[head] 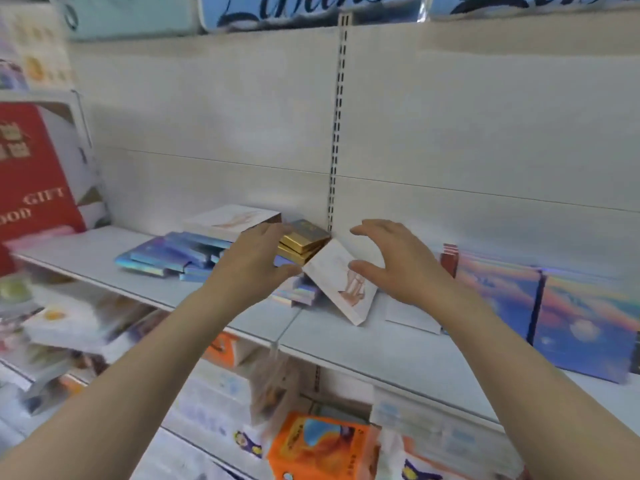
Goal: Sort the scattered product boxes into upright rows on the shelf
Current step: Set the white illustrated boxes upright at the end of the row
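Nearest, below the working shelf, an orange box [311, 445] sits among blurred stock on the lower tier. Above it both forearms reach over the shelf [363, 344] edge. The left hand [258, 258] has its fingers spread, thumb touching or just beside the corner of a tilted white box [341, 282]; the right hand [394, 261] hovers over that box's other side, fingers curved apart, holding nothing as far as the blur allows. Just behind lie flat gold boxes [303, 242], a heap of holographic blue boxes [173, 254] and another white box [232, 220]. Nothing in the heap stands upright, so sorting looks barely begun. The next move calls for closing both hands on the tilted box and standing it on edge.
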